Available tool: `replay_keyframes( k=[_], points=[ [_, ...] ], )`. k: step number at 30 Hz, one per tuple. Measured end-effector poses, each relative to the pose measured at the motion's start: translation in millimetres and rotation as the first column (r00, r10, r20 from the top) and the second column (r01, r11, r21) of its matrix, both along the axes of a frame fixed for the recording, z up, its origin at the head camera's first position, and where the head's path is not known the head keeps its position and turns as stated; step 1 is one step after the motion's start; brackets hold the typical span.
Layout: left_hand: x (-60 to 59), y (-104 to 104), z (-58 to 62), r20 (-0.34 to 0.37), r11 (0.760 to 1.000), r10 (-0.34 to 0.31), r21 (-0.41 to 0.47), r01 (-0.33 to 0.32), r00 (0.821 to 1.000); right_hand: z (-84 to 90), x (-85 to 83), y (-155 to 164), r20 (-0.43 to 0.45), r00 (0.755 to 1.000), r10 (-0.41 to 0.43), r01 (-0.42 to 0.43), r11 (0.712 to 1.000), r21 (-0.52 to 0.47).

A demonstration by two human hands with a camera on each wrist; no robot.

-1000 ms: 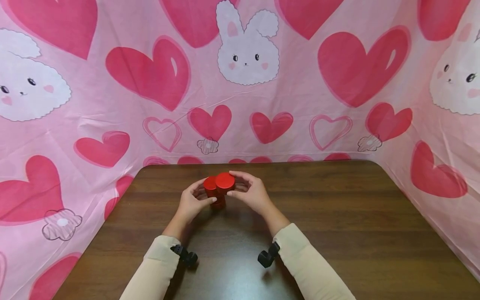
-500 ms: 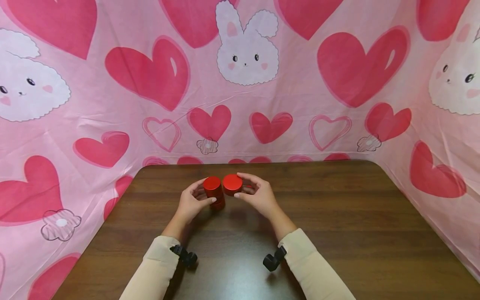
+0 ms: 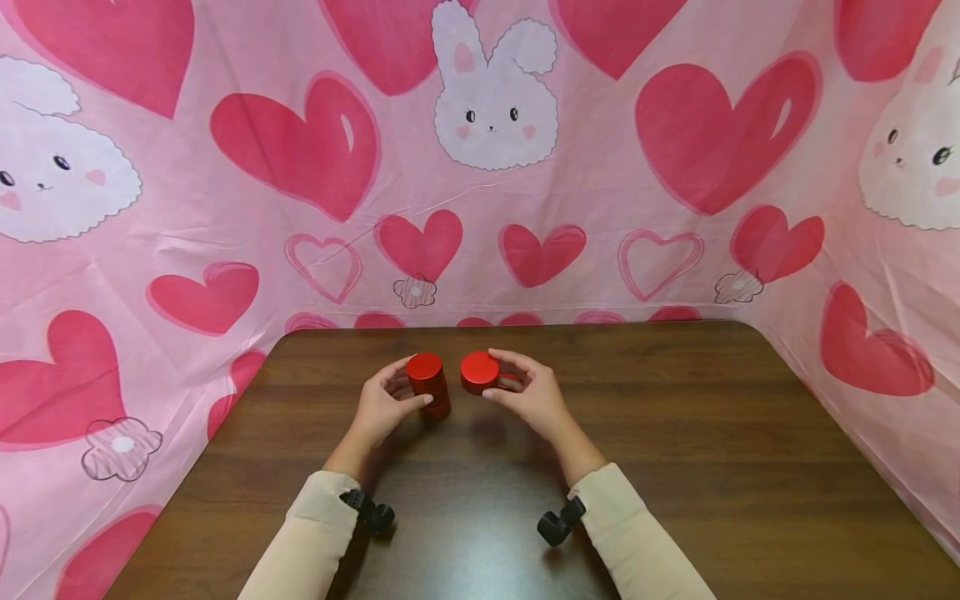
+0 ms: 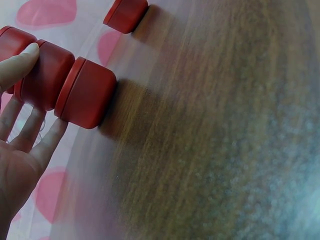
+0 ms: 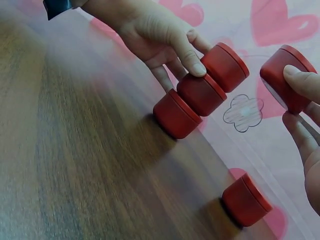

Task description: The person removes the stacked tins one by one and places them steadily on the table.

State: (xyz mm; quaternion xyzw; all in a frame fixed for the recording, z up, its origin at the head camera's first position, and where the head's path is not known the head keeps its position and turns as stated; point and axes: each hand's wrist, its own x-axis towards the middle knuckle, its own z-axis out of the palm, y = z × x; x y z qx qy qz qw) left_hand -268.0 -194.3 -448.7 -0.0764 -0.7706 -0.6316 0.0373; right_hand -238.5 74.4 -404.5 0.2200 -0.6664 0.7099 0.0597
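In the head view my left hand (image 3: 382,408) holds an upright stack of three small round red tins (image 3: 431,387) between thumb and fingers. The left wrist view shows the thumb on the middle tin (image 4: 47,75) and a fingertip at the bottom tin (image 4: 86,92), which stands on the table. To the right of the stack, my right hand (image 3: 536,400) pinches a single red lidded tin (image 3: 480,372) in the air, apart from the stack. A separate red tin (image 5: 246,200) sits on the table, mostly hidden behind the right hand in the head view.
The brown wooden table (image 3: 675,467) extends on both sides of the hands. A pink cloth (image 3: 465,192) with hearts and rabbits hangs behind and beside it. Black wrist cameras (image 3: 555,527) are strapped over both sleeves.
My right hand has moved rightward with its tin, from in front of the stack's top to a gap beside it. The left hand and the stack have stayed in place.
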Motion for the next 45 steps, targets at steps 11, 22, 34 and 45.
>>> replay_keyframes(
  k=[11, 22, 34, 45],
  points=[
    [-0.8, -1, 0.1, 0.021, 1.000, 0.006, -0.018, -0.006, 1.000, 0.3, 3.2, 8, -0.006, 1.000, -0.028, 0.028, 1.000, 0.007],
    [-0.8, -1, 0.9, 0.017, 1.000, 0.002, -0.012, -0.001, 1.000, 0.8, 8.7, 17, -0.038, 0.998, -0.041, 0.041, 0.999, 0.005],
    [0.8, 0, 1.8, 0.005, 1.000, 0.004, -0.016, -0.003, 1.000, 0.6, 11.4, 25, -0.058, 0.995, -0.075, 0.075, 0.997, -0.012],
    [-0.2, -2, 1.1, 0.014, 1.000, 0.004, -0.021, -0.004, 1.000, -26.0, -4.5, 40, -0.046, 0.989, -0.140, 0.134, 0.986, -0.103]
  ],
)
